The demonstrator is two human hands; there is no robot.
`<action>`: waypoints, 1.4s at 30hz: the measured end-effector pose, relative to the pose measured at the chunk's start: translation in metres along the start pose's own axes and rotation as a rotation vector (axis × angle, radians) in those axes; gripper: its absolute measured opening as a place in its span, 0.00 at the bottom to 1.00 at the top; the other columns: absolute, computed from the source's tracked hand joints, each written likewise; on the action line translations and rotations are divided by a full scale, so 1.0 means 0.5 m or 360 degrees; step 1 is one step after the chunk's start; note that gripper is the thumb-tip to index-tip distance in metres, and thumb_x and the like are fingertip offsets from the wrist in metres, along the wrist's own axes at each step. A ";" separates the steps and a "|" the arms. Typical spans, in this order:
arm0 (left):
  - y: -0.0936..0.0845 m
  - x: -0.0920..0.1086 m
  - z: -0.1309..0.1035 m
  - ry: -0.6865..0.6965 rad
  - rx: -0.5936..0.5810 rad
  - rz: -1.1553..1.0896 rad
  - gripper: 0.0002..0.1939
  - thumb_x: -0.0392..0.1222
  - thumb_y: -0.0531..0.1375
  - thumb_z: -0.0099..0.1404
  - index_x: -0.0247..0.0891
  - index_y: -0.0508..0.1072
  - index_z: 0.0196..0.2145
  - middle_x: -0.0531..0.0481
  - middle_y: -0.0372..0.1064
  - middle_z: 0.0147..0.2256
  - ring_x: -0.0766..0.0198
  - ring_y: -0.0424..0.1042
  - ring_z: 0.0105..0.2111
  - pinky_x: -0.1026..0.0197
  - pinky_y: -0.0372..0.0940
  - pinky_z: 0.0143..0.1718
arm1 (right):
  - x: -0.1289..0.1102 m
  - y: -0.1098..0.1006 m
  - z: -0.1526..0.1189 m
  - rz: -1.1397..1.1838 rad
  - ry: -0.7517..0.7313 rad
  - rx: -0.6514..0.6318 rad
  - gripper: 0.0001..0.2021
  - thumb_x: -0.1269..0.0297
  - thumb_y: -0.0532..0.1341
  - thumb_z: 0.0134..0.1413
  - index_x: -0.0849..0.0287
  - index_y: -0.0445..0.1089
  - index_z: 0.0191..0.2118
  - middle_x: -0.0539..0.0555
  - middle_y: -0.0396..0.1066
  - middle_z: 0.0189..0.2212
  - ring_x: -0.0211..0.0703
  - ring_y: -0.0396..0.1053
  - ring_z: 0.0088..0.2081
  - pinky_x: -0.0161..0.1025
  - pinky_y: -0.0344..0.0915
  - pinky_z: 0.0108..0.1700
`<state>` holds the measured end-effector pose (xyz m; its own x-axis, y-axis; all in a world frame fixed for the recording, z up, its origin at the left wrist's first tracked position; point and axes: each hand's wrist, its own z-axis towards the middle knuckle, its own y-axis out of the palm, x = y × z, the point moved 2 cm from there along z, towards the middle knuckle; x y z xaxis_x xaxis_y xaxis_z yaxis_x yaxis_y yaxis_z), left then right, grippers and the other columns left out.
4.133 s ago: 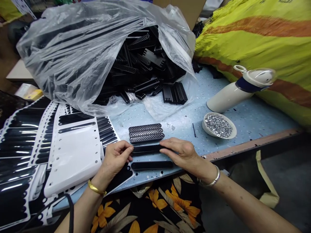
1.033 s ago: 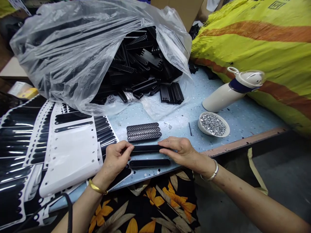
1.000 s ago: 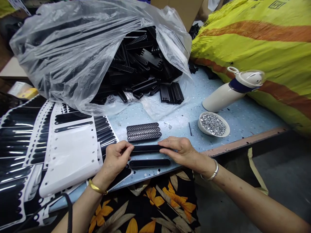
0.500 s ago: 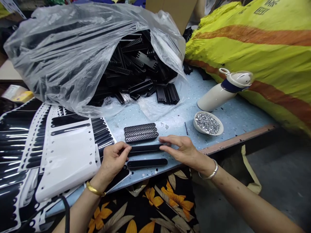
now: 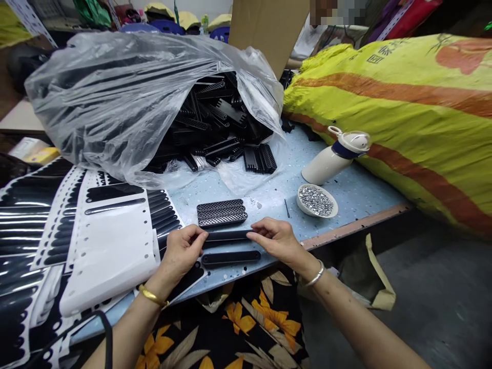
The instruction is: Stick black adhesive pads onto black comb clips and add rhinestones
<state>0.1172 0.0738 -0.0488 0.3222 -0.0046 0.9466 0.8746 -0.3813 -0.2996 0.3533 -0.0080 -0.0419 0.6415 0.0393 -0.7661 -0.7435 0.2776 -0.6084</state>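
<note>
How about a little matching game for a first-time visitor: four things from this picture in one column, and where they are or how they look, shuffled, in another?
Things
1. Long, smooth black strip, the farther of two
2. Small, round white bowl
3. Cream-coloured bottle with a navy band
4. Large translucent plastic bag

Places and states
A. Filled with tiny, shiny silver pieces
B. Open, showing many black pieces inside
C. Between the bowl and the yellow sack with orange stripes
D. Between the left hand and the right hand

Pairs: 1-D, 2-A, 3-C, 4-B
</note>
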 end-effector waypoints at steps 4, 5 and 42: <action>-0.002 0.002 0.000 0.0012 -0.0015 0.0031 0.13 0.50 0.58 0.55 0.38 0.72 0.22 0.55 0.64 0.14 0.65 0.69 0.15 0.67 0.59 0.18 | -0.004 0.004 0.021 -0.0047 -0.0036 -0.0101 0.16 0.56 0.63 0.53 0.58 0.69 0.19 0.48 0.66 0.16 0.35 0.62 0.20 0.33 0.58 0.23; -0.002 0.002 0.000 0.0023 -0.0022 0.0050 0.14 0.50 0.58 0.55 0.38 0.72 0.22 0.55 0.64 0.14 0.64 0.69 0.15 0.66 0.59 0.18 | -0.005 0.004 0.026 -0.0052 -0.0042 -0.0116 0.17 0.56 0.62 0.53 0.58 0.67 0.18 0.48 0.65 0.16 0.34 0.61 0.20 0.33 0.57 0.23; -0.003 -0.007 0.001 0.0151 -0.0019 0.0114 0.12 0.46 0.57 0.58 0.38 0.74 0.23 0.55 0.66 0.14 0.65 0.67 0.16 0.65 0.58 0.21 | -0.020 0.036 0.043 -0.0153 -0.0025 -0.0180 0.19 0.54 0.59 0.57 0.57 0.69 0.19 0.49 0.70 0.17 0.37 0.66 0.21 0.34 0.62 0.26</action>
<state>0.1149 0.0748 -0.0516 0.3473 -0.1197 0.9301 0.8460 -0.3879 -0.3658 0.3375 0.0172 -0.0410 0.7129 0.0332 -0.7005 -0.6946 0.1706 -0.6988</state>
